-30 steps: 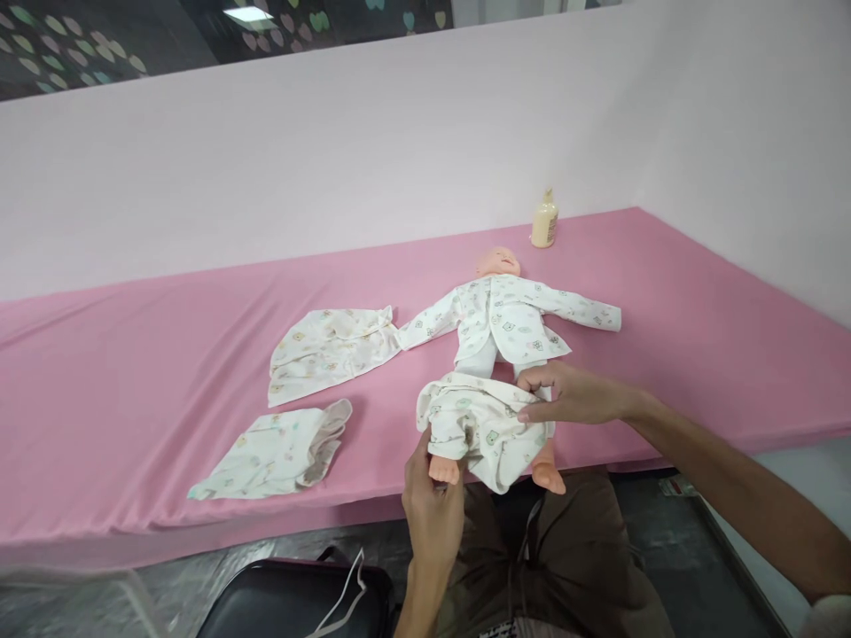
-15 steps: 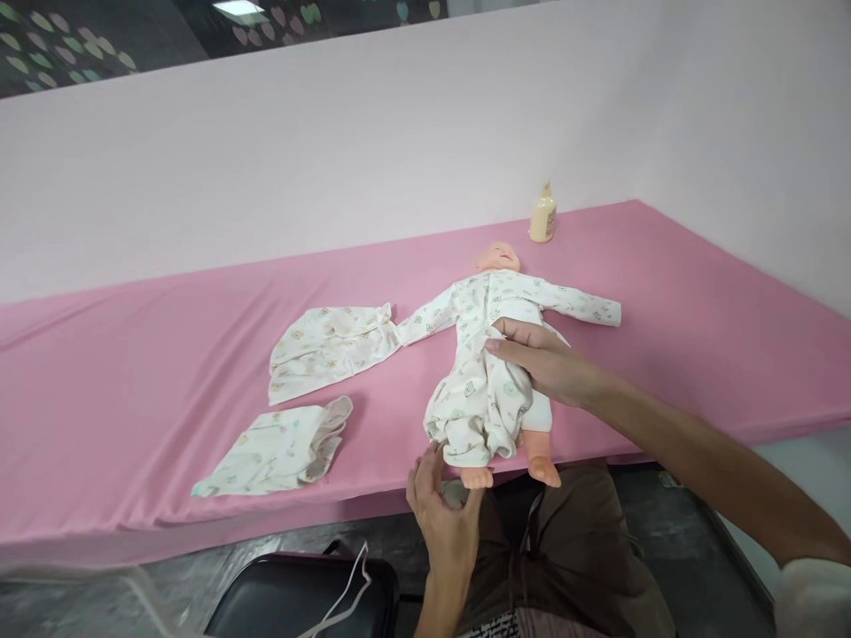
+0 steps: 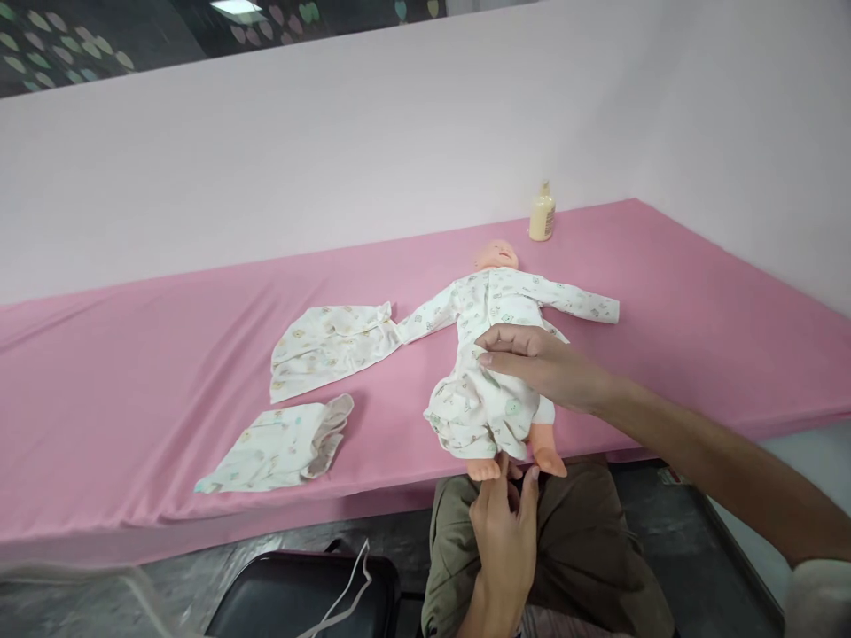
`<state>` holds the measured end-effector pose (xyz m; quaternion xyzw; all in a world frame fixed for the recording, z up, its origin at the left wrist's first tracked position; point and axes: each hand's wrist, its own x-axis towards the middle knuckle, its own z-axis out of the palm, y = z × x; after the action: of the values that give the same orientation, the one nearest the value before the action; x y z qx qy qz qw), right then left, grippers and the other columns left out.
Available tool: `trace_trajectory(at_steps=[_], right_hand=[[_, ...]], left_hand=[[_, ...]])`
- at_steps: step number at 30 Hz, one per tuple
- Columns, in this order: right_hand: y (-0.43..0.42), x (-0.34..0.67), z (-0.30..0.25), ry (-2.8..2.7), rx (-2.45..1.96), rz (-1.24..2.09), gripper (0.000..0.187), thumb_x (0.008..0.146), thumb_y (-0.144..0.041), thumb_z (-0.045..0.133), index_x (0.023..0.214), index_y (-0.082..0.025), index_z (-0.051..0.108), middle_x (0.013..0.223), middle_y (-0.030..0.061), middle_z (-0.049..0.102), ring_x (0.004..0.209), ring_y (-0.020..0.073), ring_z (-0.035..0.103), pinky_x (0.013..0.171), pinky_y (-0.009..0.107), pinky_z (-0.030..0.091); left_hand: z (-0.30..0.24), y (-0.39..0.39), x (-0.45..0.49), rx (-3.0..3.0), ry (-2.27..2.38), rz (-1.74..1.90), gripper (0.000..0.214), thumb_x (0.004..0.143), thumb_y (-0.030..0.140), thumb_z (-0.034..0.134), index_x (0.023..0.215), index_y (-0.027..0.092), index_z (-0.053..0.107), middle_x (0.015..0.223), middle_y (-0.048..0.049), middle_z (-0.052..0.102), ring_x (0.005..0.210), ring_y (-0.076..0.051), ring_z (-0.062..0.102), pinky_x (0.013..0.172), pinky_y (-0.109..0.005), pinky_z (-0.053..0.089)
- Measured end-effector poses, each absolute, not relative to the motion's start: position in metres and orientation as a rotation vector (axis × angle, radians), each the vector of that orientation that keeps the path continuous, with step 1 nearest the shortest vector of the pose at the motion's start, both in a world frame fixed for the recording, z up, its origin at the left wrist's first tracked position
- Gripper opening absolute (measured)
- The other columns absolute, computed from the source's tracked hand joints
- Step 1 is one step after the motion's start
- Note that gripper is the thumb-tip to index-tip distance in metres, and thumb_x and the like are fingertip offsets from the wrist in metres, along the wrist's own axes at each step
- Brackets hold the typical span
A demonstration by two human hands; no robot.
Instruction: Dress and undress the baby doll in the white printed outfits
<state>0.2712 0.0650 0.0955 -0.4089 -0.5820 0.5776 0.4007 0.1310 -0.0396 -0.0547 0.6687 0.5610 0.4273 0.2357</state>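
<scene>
A baby doll lies on its back, dressed in a white patterned long-sleeved top. Matching baby trousers are bunched over its lower body, with one foot showing below them. The doll's other foot and lower leg are bare, under plain white cloth. Over the doll's middle, my right hand pinches the upper edge of the trousers. My left hand is at the table edge between the two feet, thumb and fingers apart, its fingertips close to the trousers' lower hem.
A pink cloth covers the table. A patterned garment lies left of the doll and a folded patterned cloth in front of it. A pump bottle stands by the back wall. Below the table is a black chair with a white cable.
My left hand has moved right, from the doll's outer foot to between the feet. My right hand has shifted slightly left with the trousers' edge, and the trousers lie a little higher.
</scene>
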Motion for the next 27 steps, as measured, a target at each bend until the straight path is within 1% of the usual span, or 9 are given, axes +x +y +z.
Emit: trace_trajectory(at_steps=[2,5,8,11,12,14,17,22,27], right_hand=[[0.067,0.276,0.102,-1.620,-1.096,1.395,0.016,0.088,-0.035,0.060,0.090,-0.020,0.064,0.067,-0.0025,0.054,0.057,0.0092,0.045,0.052,0.023,0.034],[0.071,0.281,0.112,-1.801,-1.160,1.318,0.018,0.090,-0.037,0.058,0.094,-0.021,0.064,0.055,-0.0062,0.042,0.047,0.0075,0.033,0.045,0.022,0.025],[0.074,0.275,0.122,-1.848,-1.142,1.216,0.018,0.092,-0.038,0.056,0.097,-0.022,0.063,0.051,-0.0081,0.036,0.042,0.0060,0.025,0.042,0.021,0.017],[0.077,0.263,0.129,-1.773,-1.098,1.223,0.014,0.093,-0.036,0.056,0.097,-0.023,0.060,0.051,-0.0084,0.036,0.039,0.0048,0.025,0.039,0.020,0.015],[0.077,0.259,0.130,-1.740,-1.088,1.254,0.014,0.093,-0.035,0.056,0.096,-0.022,0.059,0.051,-0.0085,0.037,0.038,0.0045,0.025,0.039,0.020,0.015],[0.079,0.253,0.129,-1.669,-1.075,1.327,0.012,0.093,-0.034,0.057,0.095,-0.022,0.057,0.050,-0.0086,0.039,0.037,0.0043,0.026,0.037,0.019,0.016],[0.080,0.249,0.125,-1.580,-1.071,1.406,0.012,0.093,-0.033,0.057,0.093,-0.021,0.055,0.052,-0.0077,0.044,0.038,0.0044,0.029,0.036,0.017,0.019],[0.082,0.249,0.121,-1.523,-1.098,1.442,0.010,0.093,-0.031,0.056,0.095,-0.022,0.057,0.054,-0.0067,0.044,0.041,0.0058,0.033,0.036,0.017,0.022],[0.093,0.258,0.117,-1.514,-1.133,1.254,0.009,0.093,-0.031,0.056,0.091,-0.022,0.058,0.057,-0.0055,0.042,0.043,0.0062,0.034,0.038,0.018,0.024]], left_hand=[[-0.041,-0.044,0.123,1.906,1.440,1.209,0.021,0.093,0.030,0.054,0.090,0.017,0.070,0.072,-0.0033,0.068,0.059,-0.011,0.061,0.058,-0.021,0.050],[-0.018,-0.057,0.109,1.955,1.335,1.275,0.026,0.093,0.025,0.052,0.072,0.019,0.066,0.060,0.0003,0.061,0.052,-0.009,0.055,0.052,-0.019,0.044],[-0.004,-0.059,0.106,1.885,1.380,1.339,0.016,0.091,0.031,0.058,0.090,0.020,0.070,0.073,-0.0016,0.067,0.057,-0.009,0.057,0.053,-0.020,0.047],[-0.002,-0.050,0.113,1.790,1.468,1.265,0.033,0.088,0.039,0.061,0.116,0.020,0.066,0.110,-0.0097,0.068,0.066,-0.011,0.062,0.054,-0.022,0.051],[-0.002,-0.046,0.116,1.739,1.508,1.228,0.039,0.088,0.041,0.061,0.121,0.020,0.063,0.113,-0.0113,0.067,0.065,-0.011,0.062,0.053,-0.023,0.050],[-0.001,-0.039,0.121,1.619,1.584,1.148,0.049,0.088,0.045,0.060,0.127,0.017,0.058,0.095,-0.0094,0.070,0.059,-0.012,0.060,0.053,-0.024,0.049],[0.006,-0.031,0.129,1.481,1.632,1.029,0.055,0.087,0.047,0.060,0.130,0.014,0.051,0.066,-0.0004,0.063,0.053,-0.014,0.058,0.053,-0.026,0.047],[0.011,-0.026,0.136,1.295,1.540,1.213,0.027,0.090,0.038,0.056,0.108,0.018,0.051,0.080,-0.0034,0.063,0.068,-0.014,0.063,0.061,-0.025,0.048],[0.015,-0.029,0.121,1.167,1.380,1.375,0.018,0.084,0.028,0.060,0.086,0.021,0.044,0.069,0.0051,0.042,0.060,-0.008,0.047,0.058,-0.018,0.043]])
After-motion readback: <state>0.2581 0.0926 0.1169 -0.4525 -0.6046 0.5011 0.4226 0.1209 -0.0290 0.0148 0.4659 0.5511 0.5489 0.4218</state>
